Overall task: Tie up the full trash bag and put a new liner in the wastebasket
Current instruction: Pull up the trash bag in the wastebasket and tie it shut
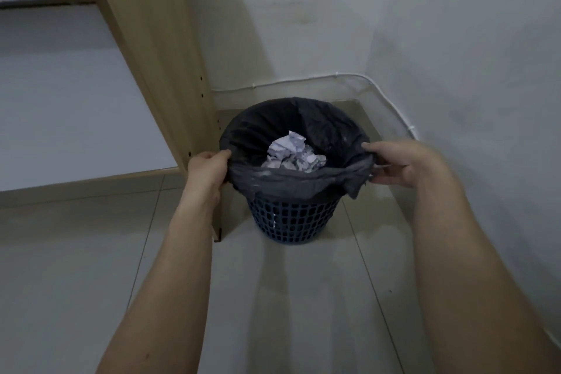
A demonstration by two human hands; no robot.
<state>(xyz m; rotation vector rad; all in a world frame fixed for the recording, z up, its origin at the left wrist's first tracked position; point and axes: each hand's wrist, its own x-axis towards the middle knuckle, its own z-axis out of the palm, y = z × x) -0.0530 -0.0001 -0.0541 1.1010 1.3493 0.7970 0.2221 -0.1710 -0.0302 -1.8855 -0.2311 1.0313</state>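
Note:
A blue lattice wastebasket (293, 223) stands on the tiled floor in a corner. A black trash bag (288, 184) lines it, its edge folded down over the rim. Crumpled white paper (293, 153) lies inside the bag. My left hand (208, 171) pinches the bag's folded edge at the left side of the rim. On the right side, my right hand (397, 162) grips the edge, thumb on top and fingers underneath. A flap of the bag hangs below that hand.
A tall wooden panel (158, 76) of a cabinet stands right against the basket's left side. White walls close the corner behind and to the right, with a thin white cable (306, 80) running along them near the floor. Bare floor tiles (303, 297) lie in front.

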